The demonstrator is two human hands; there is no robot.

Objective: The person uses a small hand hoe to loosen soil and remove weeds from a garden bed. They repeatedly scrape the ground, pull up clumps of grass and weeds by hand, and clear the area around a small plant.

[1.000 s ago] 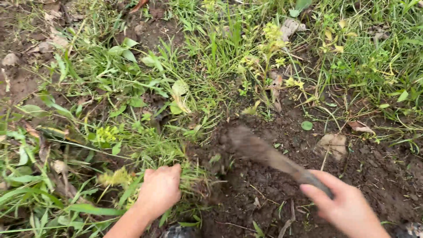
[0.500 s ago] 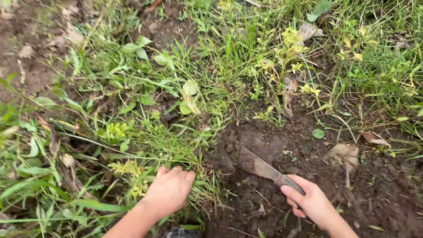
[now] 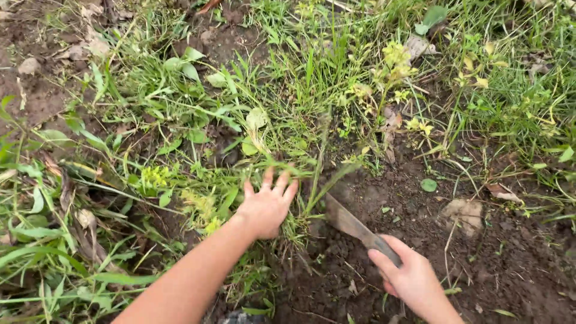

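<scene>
My right hand [image 3: 408,276] grips the handle of a rusty flat blade [image 3: 347,219], whose tip rests in dark bare soil [image 3: 480,264] at the base of the weeds. My left hand [image 3: 267,204] is stretched forward with its fingers spread, pressing flat on a clump of grass and weeds [image 3: 264,162] just left of the blade. Green stems bend over between that hand and the blade.
Thick grass and leafy weeds [image 3: 336,66] cover the ground ahead and to the left. Dry brown leaves [image 3: 465,211] lie on the dug patch to the right. Bare earth [image 3: 36,90] shows at the upper left.
My left hand has let go of the low tuft, moved forward and opened flat on the weeds. My right hand with the blade has shifted slightly left, blade tip staying in the soil.
</scene>
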